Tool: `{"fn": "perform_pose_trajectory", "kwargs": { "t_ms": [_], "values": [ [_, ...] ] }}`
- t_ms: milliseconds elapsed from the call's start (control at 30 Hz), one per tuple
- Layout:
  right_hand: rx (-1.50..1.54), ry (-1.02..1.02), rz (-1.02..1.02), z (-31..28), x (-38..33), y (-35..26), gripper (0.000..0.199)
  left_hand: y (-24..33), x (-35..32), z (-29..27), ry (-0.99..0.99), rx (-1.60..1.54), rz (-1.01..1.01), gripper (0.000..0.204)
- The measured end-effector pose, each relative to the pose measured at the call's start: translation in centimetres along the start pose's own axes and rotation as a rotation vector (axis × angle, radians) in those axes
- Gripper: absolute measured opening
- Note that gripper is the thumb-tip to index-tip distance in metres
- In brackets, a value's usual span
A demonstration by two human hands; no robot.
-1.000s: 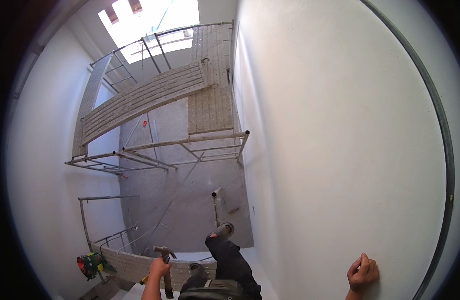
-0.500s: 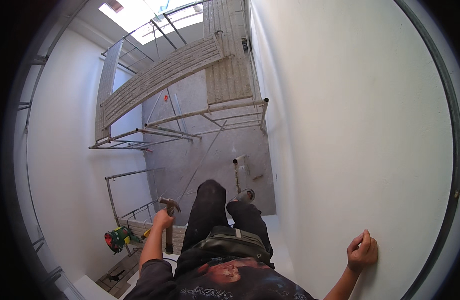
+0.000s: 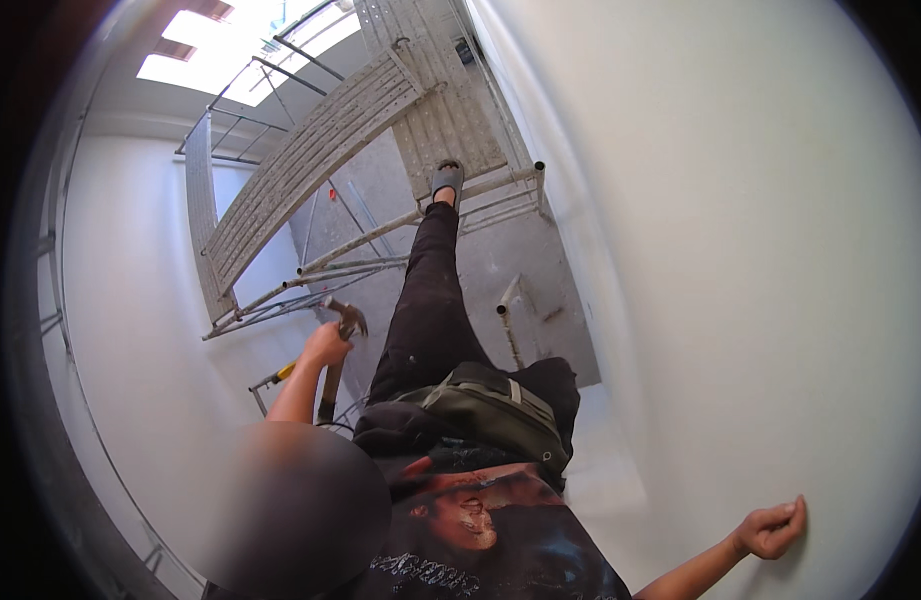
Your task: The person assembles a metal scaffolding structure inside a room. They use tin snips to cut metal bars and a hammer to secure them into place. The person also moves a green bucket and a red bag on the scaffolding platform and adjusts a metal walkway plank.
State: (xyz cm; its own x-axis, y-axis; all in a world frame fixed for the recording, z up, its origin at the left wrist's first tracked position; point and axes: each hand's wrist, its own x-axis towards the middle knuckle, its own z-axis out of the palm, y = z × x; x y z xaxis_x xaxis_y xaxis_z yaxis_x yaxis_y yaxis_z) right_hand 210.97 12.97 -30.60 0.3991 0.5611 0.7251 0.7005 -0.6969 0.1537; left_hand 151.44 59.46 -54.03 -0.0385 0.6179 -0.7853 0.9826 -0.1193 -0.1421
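Observation:
My left hand (image 3: 325,343) is wrapped round a claw hammer (image 3: 352,316), close under its metal head, with the handle hanging down. A yellow and black tool (image 3: 283,373) shows beside that wrist; whether the hand also holds it I cannot tell. Out to the right, my right hand (image 3: 773,528) is closed with its fingertips pressed together, against or very near the white wall (image 3: 740,250). What it holds, if anything, is hidden. One foot in a grey sandal (image 3: 447,180) stands on the end of a metal scaffold plank (image 3: 415,140) ahead.
A second plank (image 3: 310,150) lies slantwise across the scaffold, left of the first. Scaffold tubes (image 3: 370,237) run below them, above a grey floor (image 3: 500,262) far down. An open-ended upright tube (image 3: 501,310) stands near my legs. Another white wall (image 3: 130,260) rises at left.
My leg has stretched forward and the foot has come onto the plank. The left hand has moved forward with the hammer. The right hand has shifted right and slightly nearer along the wall.

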Motion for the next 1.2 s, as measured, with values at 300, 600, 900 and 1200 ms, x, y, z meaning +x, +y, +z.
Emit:
{"fn": "perform_pose_trajectory", "kwargs": {
  "t_ms": [300, 600, 900, 1200],
  "values": [
    [0.750, -0.352, -0.051, 24.0, 11.6, -28.0, 0.014, 12.7, 30.1, -19.9, 0.227, 0.076, 0.266, 0.048],
    [0.559, -0.828, -0.270, 48.1, 28.3, -46.5, 0.015, 14.7, 45.5, -27.9, 0.017, -0.044, 0.310, 0.044],
    [0.181, -0.887, -0.504, 51.9, 29.3, -47.8, 0.011, 5.7, 46.1, -30.4, -0.129, -0.238, 0.092, 0.041],
    [-0.030, -1.269, 0.100, 55.8, 28.8, -52.1, 0.017, 2.2, 43.1, -30.8, -0.142, -0.575, -0.222, 0.047]
  ]
}}
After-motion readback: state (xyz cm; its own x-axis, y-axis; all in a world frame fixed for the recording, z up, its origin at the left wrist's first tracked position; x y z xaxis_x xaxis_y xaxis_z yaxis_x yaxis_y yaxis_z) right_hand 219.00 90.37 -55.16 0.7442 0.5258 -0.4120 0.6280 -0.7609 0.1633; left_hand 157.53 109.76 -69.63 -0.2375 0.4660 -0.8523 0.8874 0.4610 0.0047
